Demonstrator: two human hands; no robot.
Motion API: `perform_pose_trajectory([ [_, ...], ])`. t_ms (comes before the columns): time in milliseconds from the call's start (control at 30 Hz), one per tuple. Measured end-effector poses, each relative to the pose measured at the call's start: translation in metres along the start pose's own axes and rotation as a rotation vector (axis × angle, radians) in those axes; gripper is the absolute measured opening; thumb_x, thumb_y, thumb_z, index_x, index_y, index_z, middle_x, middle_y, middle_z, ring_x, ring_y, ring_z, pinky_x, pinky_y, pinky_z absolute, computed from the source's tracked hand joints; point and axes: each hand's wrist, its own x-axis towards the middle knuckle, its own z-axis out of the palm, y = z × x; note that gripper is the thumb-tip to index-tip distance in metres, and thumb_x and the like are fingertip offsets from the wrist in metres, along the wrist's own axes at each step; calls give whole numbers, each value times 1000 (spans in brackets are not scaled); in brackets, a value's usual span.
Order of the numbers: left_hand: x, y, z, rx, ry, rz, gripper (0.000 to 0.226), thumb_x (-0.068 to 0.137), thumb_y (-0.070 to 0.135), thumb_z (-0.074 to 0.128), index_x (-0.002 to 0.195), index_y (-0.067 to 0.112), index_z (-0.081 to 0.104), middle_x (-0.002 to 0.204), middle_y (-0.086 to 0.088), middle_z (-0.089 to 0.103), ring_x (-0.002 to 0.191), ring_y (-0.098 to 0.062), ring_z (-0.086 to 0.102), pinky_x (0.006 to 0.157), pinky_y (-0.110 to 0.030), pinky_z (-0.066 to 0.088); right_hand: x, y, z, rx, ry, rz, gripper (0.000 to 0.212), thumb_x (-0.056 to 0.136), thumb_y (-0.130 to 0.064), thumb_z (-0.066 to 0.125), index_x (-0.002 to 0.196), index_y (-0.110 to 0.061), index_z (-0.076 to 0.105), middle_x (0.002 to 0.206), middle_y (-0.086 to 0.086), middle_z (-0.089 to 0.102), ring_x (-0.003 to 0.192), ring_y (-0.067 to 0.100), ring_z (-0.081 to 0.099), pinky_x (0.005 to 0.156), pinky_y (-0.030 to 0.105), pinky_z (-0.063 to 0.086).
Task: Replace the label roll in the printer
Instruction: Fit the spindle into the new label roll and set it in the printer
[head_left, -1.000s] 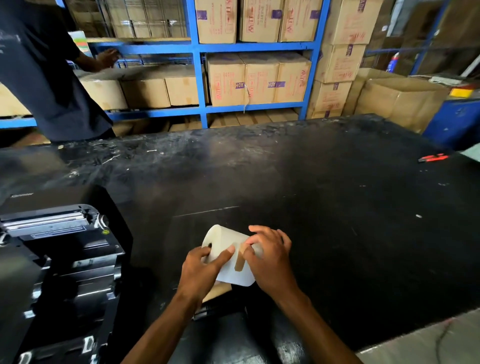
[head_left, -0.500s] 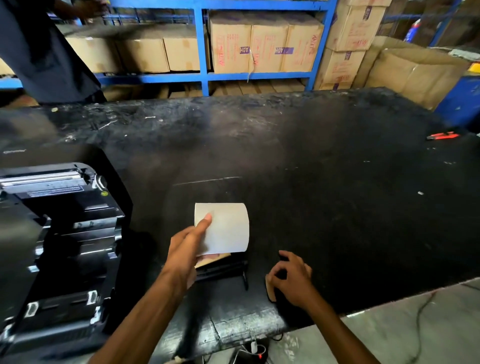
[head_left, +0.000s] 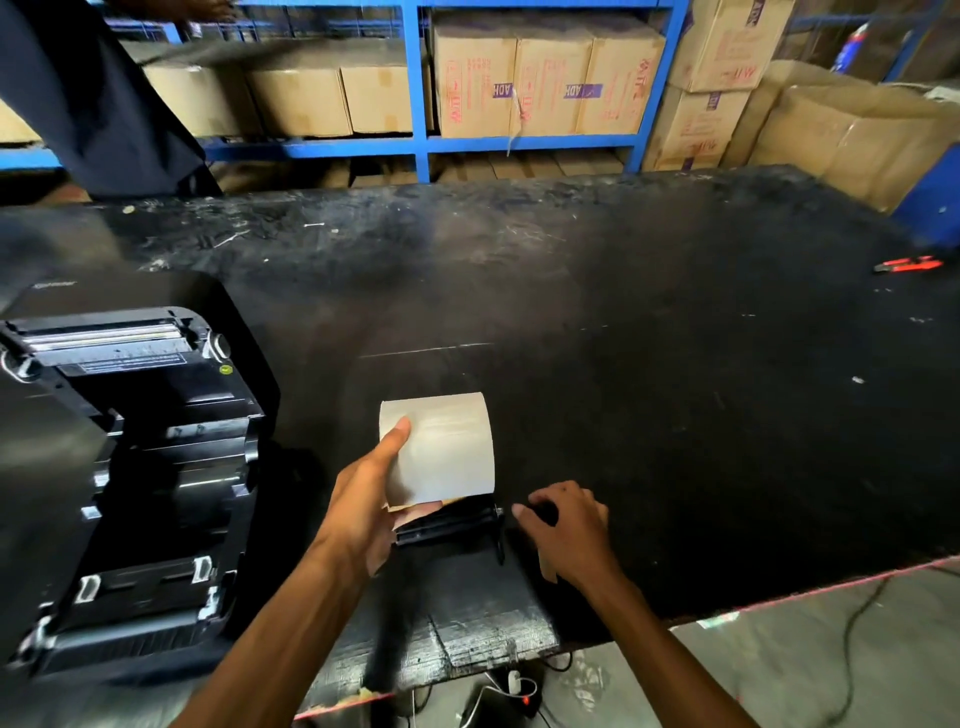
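— Where's the label roll?

— In the left hand, just above the black tabletop near its front edge. The thumb lies across the roll's left end and the fingers are underneath, so that grip is closed around it.

— And the right hand?

— Down on the tabletop just right of the roll, fingers curled. Whether that grip holds anything, I can't tell from here. A black spindle lies between the two hands, right under the roll.

— The printer?

— Off to the left with its lid up, inside showing. Well apart, at the far right, there's a red cutter. Someone in a dark shirt stands by the blue shelves of cartons.
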Motion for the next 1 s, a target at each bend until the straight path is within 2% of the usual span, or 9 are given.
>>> perform_pose_trajectory([
  [67, -2, -1, -3, -36, 11, -22, 30, 82, 42, 66, 97, 15, 68, 100, -8, 72, 84, -20, 73, 66, -40, 63, 0, -11, 10, -42, -4, 5, 45, 78, -59, 60, 96, -19, 68, 111, -1, 59, 111, 19, 48, 96, 34, 29],
  [133, -2, -2, -9, -65, 22, -37, 32, 82, 43, 66, 100, 18, 66, 101, -6, 70, 92, -23, 70, 68, -42, 63, 2, -19, 18, -118, -5, 5, 49, 76, -61, 59, 94, -17, 69, 113, -1, 57, 113, 20, 46, 96, 35, 29],
  [233, -2, -2, -20, -108, 40, -57, 27, 82, 42, 65, 97, 20, 63, 102, -6, 68, 98, -26, 66, 74, -47, 60, 4, -24, 27, -128, -17, 2, 36, 80, -50, 60, 91, -17, 69, 119, -1, 56, 117, 19, 43, 98, 34, 27],
  [433, -1, 2, -46, -219, 47, -94, 28, 80, 43, 67, 102, 27, 61, 114, -7, 64, 109, -32, 61, 87, -56, 52, 3, -35, 6, 449, 43, 175, 11, 78, -20, 72, 80, -15, 62, 85, 7, 68, 86, 25, 66, 76, 38, 55],
  [533, 0, 7, -55, -244, 17, -82, 27, 80, 44, 65, 104, 32, 61, 116, -6, 64, 111, -32, 60, 88, -57, 51, 12, -34, -19, 589, 162, 219, 12, 81, -14, 70, 75, -19, 60, 79, 13, 70, 75, 28, 69, 70, 40, 58],
  [600, -1, 10, -57, -249, 4, -76, 27, 80, 44, 64, 104, 31, 61, 116, -6, 64, 111, -32, 59, 88, -57, 51, 21, -33, -34, 746, 251, 250, 5, 84, -12, 67, 83, -10, 62, 83, 20, 71, 67, 25, 68, 64, 36, 58],
  [667, -2, 12, -56, -254, -3, -78, 32, 79, 44, 65, 108, 30, 60, 117, -7, 64, 112, -33, 59, 86, -57, 52, 28, -36, -47, 905, 294, 312, 16, 87, -12, 64, 99, -1, 62, 85, 17, 70, 70, 19, 68, 63, 27, 58],
  [833, -5, 13, -47, -293, -35, -105, 39, 80, 45, 62, 115, 29, 59, 114, -7, 66, 109, -33, 60, 79, -52, 54, 32, -53, -52, 1160, 209, 437, 20, 88, -15, 63, 104, -3, 64, 95, 15, 70, 87, 22, 71, 79, 36, 59],
  [1000, -8, 16, -38, -348, -73, -146, 24, 82, 43, 62, 101, 29, 65, 104, -6, 69, 101, -32, 64, 75, -51, 54, 23, -65, -44, 1131, 219, 319, 24, 89, -14, 61, 109, -1, 61, 93, 14, 71, 82, 17, 72, 68, 24, 60],
])
